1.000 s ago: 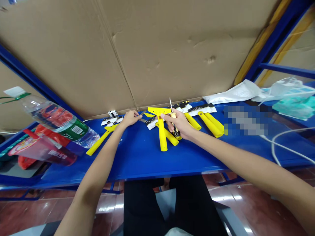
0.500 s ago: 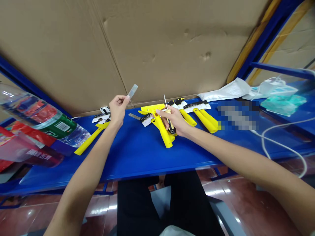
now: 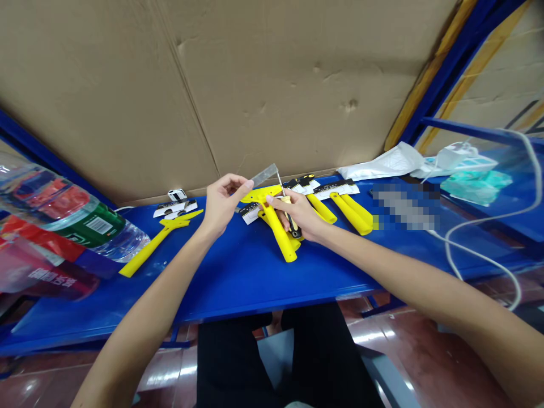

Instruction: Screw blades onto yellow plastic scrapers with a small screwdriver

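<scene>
My left hand [image 3: 224, 203] is closed, pinching one end of a flat, greyish, translucent strip [image 3: 264, 174] between thumb and fingers. The strip's other end reaches close to the tip of a screwdriver [image 3: 279, 182]; I cannot tell whether they touch. My right hand [image 3: 306, 216] is closed around the screwdriver, its shaft pointing up, together with a yellow T-shaped scraper [image 3: 278, 232]. The right thumb presses near the scraper's neck. The wide yellow head lies just below the strip. A black-and-white card [image 3: 251, 212] shows behind the scraper.
Another yellow scraper [image 3: 144, 254] lies at left, beside a big water bottle [image 3: 102, 221] and a red cup [image 3: 63, 277]. Yellow handles [image 3: 351, 212] with cards lie to the right. White bags [image 3: 382, 161], a green packet [image 3: 476, 187] and a white cable [image 3: 488, 258] are on the blue table [image 3: 238, 283].
My left hand has moved right and slightly down, bringing the strip over the scraper head beside the screwdriver tip. My right hand keeps its hold. The view has shifted slightly.
</scene>
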A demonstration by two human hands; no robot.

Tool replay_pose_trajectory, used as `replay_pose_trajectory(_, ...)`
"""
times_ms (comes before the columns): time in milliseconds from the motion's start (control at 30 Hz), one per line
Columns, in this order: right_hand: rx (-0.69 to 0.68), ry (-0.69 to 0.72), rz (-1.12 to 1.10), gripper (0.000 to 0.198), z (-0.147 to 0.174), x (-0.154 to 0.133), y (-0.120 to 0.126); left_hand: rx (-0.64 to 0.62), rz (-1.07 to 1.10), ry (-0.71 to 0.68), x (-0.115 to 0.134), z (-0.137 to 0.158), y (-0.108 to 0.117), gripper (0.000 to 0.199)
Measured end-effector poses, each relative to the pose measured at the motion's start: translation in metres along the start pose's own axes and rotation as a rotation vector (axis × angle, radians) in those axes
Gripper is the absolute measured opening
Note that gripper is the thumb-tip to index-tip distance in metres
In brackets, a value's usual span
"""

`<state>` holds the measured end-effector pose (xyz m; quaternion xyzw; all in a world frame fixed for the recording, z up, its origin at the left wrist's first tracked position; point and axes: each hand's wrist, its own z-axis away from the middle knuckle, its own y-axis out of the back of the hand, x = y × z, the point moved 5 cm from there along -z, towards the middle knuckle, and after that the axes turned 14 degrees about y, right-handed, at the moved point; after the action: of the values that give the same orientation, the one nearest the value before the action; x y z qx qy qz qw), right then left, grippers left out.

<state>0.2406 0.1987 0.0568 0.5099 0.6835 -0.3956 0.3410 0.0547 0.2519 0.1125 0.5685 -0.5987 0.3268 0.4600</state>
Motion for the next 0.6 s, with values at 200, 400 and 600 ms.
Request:
replay_pose_trajectory(200,0.018,-0.004,0.004,0.044,0.000,0.000,0.001,-0.045,-0.041,0.064,-0.010,0.000,-0.004,0.035)
replay_pose_trajectory(400,0.033,-0.011,-0.005,0.045,0.000,-0.001,0.000,-0.091,-0.003,0.122,-0.016,0.001,-0.009,0.038)
replay_pose_trajectory(600,0.081,-0.006,0.029,0.042,0.000,0.003,0.004,-0.127,0.045,0.177,-0.022,0.001,-0.013,0.041)
